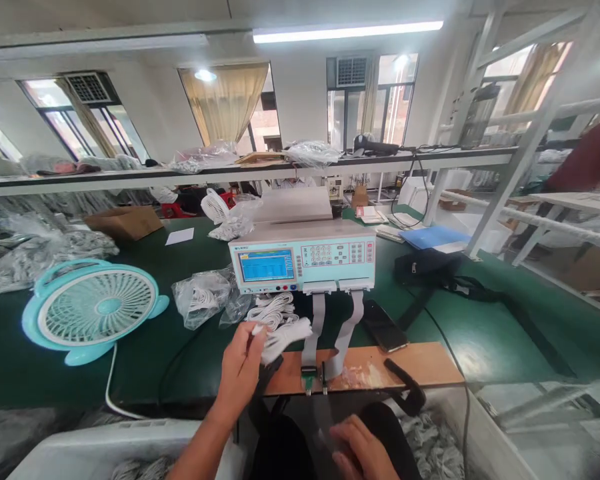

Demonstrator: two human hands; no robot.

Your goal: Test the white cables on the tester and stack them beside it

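My left hand is closed on a bundled white cable, which it holds above the front of the bench. Just behind it lie more coiled white cables, beside the tester. My right hand is low over my lap, smeared by motion, with its fingers partly bent; whether it holds anything is unclear. The tester has a lit blue screen. Two grey ribbon cables run from it to small connectors on a wooden board in front of me.
A turquoise fan and a bagged cable stand to the left. A phone and a black strapped bag lie to the right. White bins flank my legs. A shelf crosses behind the tester.
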